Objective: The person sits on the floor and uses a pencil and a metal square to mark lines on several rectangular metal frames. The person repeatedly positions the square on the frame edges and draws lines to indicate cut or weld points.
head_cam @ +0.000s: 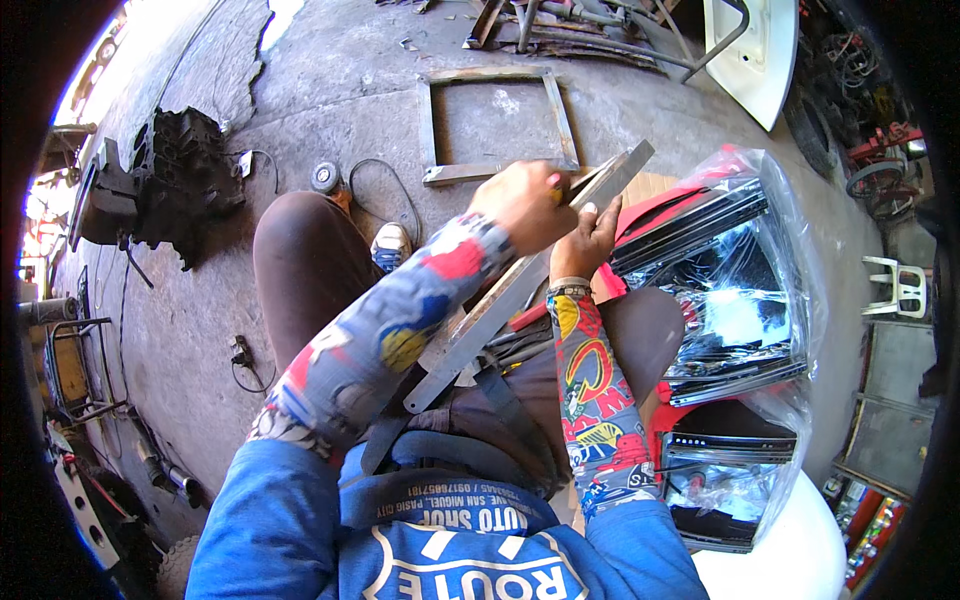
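Observation:
A long steel straightedge [480, 330] with a hole at its near end slants across my lap, against a metal bar [469, 319] with rusty edges. My right hand [585, 244] grips the straightedge and bar from the right side, thumb on the metal. Over the bar, farther left, my left hand [525, 202] is closed around a slim tool that shows a bit of yellow; its kind is hard to tell. A rectangular metal frame [491, 73] lies on the floor ahead. Tools with red and dark handles [529, 316] partly show beneath the bar, by my lap.
An angle grinder [326, 178] with a cord lies beyond my left knee. An engine block [184, 172] is at the left. Plastic-wrapped dark glossy panels [720, 300] lie at the right. Scrap metal [592, 37] is piled ahead; a white plastic chair [896, 287] stands far right.

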The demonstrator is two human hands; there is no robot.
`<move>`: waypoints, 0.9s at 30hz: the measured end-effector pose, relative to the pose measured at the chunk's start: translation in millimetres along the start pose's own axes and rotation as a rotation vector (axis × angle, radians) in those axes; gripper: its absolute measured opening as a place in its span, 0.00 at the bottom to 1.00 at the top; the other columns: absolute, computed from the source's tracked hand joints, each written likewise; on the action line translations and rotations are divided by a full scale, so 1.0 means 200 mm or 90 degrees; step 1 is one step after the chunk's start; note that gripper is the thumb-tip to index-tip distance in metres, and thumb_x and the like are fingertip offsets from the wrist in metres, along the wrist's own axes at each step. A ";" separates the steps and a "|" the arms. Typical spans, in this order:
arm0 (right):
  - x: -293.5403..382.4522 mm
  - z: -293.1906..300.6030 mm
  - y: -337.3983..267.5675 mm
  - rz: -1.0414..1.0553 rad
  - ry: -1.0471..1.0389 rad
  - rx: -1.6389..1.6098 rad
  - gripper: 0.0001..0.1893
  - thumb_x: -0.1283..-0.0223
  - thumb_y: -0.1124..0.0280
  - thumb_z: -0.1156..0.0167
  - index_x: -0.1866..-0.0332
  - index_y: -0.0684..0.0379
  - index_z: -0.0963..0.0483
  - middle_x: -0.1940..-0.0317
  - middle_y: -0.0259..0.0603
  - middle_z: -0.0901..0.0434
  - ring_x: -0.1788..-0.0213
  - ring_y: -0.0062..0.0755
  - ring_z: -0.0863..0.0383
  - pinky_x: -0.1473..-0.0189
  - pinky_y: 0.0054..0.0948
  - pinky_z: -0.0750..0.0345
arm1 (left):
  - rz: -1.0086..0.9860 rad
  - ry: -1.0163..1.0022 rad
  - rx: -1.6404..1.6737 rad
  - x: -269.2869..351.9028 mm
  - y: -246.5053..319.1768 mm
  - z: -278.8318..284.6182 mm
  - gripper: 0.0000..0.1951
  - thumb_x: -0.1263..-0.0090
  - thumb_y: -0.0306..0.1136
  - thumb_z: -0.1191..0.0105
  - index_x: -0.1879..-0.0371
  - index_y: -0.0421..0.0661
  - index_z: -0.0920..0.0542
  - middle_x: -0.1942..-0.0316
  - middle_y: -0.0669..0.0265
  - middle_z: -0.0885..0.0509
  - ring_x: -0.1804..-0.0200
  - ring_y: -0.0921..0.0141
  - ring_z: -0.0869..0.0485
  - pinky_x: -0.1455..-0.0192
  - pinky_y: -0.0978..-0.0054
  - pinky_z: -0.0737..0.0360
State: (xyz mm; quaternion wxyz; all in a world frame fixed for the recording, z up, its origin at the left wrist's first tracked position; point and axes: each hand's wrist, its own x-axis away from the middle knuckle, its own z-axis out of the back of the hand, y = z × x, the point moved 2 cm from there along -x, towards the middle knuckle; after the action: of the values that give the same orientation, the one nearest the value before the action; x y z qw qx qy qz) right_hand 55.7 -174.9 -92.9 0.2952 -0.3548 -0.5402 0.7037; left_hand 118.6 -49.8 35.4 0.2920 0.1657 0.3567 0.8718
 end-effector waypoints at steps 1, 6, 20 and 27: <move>0.00 0.00 0.00 -0.007 -0.001 -0.019 0.29 0.23 0.72 0.53 0.22 0.75 0.45 0.24 0.68 0.39 0.24 0.57 0.34 0.23 0.39 0.36 | -0.015 0.004 0.020 0.11 -0.01 0.03 0.11 0.39 0.38 0.38 0.68 0.41 0.18 0.70 0.49 0.14 0.67 0.52 0.13 0.62 0.58 0.17; 0.01 0.00 0.00 -0.028 0.012 -0.013 0.30 0.24 0.72 0.51 0.21 0.72 0.45 0.24 0.66 0.39 0.24 0.55 0.33 0.24 0.38 0.36 | 0.023 -0.055 0.043 0.57 -0.03 0.18 0.11 0.37 0.37 0.41 0.65 0.42 0.17 0.70 0.47 0.14 0.63 0.48 0.13 0.58 0.55 0.16; 0.00 -0.01 0.01 -0.001 0.005 -0.016 0.30 0.23 0.70 0.53 0.22 0.72 0.44 0.24 0.66 0.38 0.23 0.56 0.35 0.23 0.39 0.39 | -0.051 0.028 0.146 0.41 -0.11 0.08 0.07 0.35 0.29 0.41 0.70 0.40 0.24 0.78 0.55 0.22 0.76 0.62 0.22 0.69 0.63 0.24; 0.01 0.00 -0.04 0.006 -0.002 0.026 0.29 0.24 0.72 0.54 0.23 0.75 0.44 0.25 0.69 0.37 0.24 0.59 0.34 0.23 0.41 0.37 | -0.133 0.055 0.113 0.00 -0.08 -0.04 0.09 0.39 0.35 0.39 0.66 0.43 0.17 0.68 0.48 0.13 0.63 0.48 0.12 0.58 0.56 0.15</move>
State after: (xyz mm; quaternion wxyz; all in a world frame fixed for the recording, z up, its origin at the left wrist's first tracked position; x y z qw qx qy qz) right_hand 55.1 -171.6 -84.8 0.2981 -0.3501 -0.5247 0.7164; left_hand 121.0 -44.8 19.0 0.3499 0.1149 0.4599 0.8080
